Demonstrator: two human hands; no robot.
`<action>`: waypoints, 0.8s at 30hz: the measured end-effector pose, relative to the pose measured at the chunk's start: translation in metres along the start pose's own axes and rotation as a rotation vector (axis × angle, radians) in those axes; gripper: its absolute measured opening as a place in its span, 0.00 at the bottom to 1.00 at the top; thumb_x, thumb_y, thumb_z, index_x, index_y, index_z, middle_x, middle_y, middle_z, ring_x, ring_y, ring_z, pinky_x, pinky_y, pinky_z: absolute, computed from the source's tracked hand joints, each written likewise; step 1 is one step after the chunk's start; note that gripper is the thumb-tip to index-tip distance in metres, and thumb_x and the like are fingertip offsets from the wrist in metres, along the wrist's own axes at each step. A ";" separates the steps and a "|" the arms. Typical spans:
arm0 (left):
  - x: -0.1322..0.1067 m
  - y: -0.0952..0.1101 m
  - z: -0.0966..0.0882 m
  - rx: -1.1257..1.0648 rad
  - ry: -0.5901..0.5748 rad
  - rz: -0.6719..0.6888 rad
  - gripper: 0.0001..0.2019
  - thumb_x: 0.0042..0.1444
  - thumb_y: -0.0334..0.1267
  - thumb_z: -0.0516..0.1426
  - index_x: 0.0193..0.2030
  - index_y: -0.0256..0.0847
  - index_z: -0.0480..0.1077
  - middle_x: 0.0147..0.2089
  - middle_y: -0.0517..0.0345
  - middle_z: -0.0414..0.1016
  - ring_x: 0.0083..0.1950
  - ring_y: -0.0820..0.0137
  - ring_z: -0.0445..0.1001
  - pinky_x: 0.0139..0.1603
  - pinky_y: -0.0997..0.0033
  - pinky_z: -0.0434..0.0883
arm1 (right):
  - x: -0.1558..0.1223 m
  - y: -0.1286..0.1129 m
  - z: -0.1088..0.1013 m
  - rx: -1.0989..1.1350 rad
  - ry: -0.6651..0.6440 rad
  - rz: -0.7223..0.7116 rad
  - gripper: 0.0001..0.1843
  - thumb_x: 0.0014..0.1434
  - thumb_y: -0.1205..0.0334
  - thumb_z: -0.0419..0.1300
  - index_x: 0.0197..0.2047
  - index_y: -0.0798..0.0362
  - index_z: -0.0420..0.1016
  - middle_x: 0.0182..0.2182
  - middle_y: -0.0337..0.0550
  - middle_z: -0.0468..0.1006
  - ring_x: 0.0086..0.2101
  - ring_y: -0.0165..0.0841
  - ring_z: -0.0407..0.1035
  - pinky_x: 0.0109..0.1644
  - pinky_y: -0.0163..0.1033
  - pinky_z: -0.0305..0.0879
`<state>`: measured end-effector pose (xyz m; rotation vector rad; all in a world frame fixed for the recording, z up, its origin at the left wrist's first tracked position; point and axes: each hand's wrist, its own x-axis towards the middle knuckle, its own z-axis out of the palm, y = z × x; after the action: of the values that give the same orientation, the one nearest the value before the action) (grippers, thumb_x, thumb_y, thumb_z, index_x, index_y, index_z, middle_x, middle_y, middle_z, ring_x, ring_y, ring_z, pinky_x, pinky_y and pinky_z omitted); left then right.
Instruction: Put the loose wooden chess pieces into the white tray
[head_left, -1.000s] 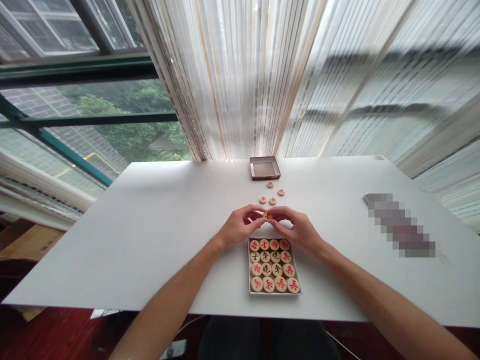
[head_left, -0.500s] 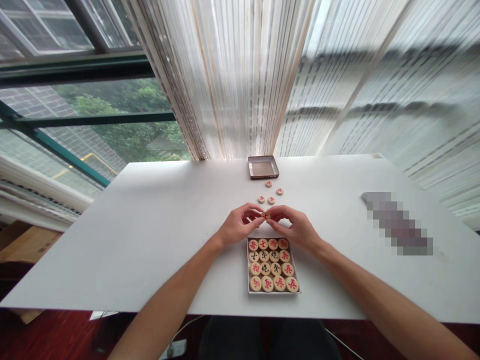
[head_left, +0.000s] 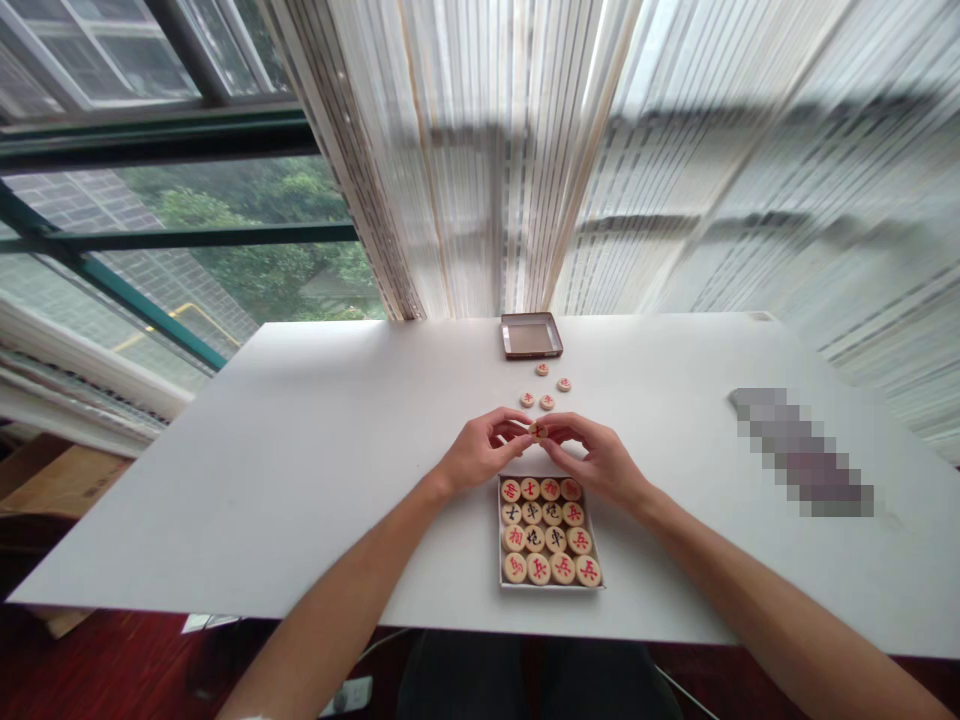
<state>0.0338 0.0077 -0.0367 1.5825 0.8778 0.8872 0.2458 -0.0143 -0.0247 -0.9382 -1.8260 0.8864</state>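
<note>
A round wooden xiangqi piece (head_left: pixel 538 431) is held up between both hands, just beyond the piece box, its marked face tilted towards me. My left hand (head_left: pixel 487 447) pinches its left side with thumb and fingertips. On its other side the thumb and fingers of my right hand (head_left: pixel 589 450) close on the same piece. Below the hands, nearer to me, lies the shallow white box (head_left: pixel 501 560), filled with rows of pieces bearing red or black characters. Several loose red-marked pieces, one of them the xiangqi piece (head_left: pixel 547 402), lie just past my fingertips.
An open brown-rimmed box lid (head_left: pixel 532 337) lies at the back of the white table (head_left: pixel 300 480). To the right is a pixelated flat object (head_left: pixel 802 450). String curtains (head_left: pixel 480 180) and a window stand behind the table. A cardboard box (head_left: pixel 60 480) is on the floor at left.
The view has shifted slightly, so the table's things appear a little further right. Both hands keep the piece at nearly the same spot; its face looks slightly turned.
</note>
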 end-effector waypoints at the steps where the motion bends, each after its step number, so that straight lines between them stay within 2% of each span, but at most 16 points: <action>1: 0.000 0.000 0.000 -0.001 0.000 0.005 0.20 0.60 0.46 0.62 0.53 0.37 0.71 0.45 0.48 0.80 0.41 0.66 0.80 0.42 0.68 0.77 | 0.000 0.000 0.000 0.012 -0.004 0.006 0.13 0.64 0.59 0.61 0.52 0.49 0.75 0.44 0.46 0.82 0.41 0.38 0.78 0.48 0.46 0.78; 7: 0.000 0.001 -0.001 0.030 -0.002 0.017 0.19 0.61 0.47 0.61 0.54 0.37 0.73 0.45 0.48 0.81 0.37 0.69 0.79 0.40 0.70 0.77 | 0.001 0.001 0.000 0.136 -0.043 0.086 0.12 0.64 0.59 0.62 0.50 0.50 0.77 0.43 0.45 0.83 0.43 0.39 0.79 0.51 0.47 0.77; 17: 0.001 0.002 0.000 0.057 0.024 0.029 0.19 0.61 0.48 0.60 0.52 0.36 0.73 0.45 0.47 0.80 0.36 0.70 0.79 0.39 0.70 0.77 | 0.003 0.009 0.000 0.359 -0.018 0.197 0.13 0.61 0.55 0.66 0.47 0.50 0.75 0.42 0.45 0.82 0.42 0.39 0.80 0.53 0.48 0.76; 24: 0.001 0.003 0.001 0.070 0.040 0.023 0.18 0.62 0.48 0.59 0.52 0.36 0.73 0.45 0.48 0.80 0.36 0.70 0.78 0.39 0.69 0.77 | 0.003 0.012 -0.002 0.379 -0.015 0.216 0.12 0.60 0.56 0.66 0.46 0.50 0.73 0.42 0.44 0.79 0.40 0.36 0.78 0.51 0.46 0.75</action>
<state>0.0349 0.0075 -0.0334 1.6427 0.9292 0.9166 0.2498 -0.0056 -0.0329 -0.8937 -1.5122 1.3221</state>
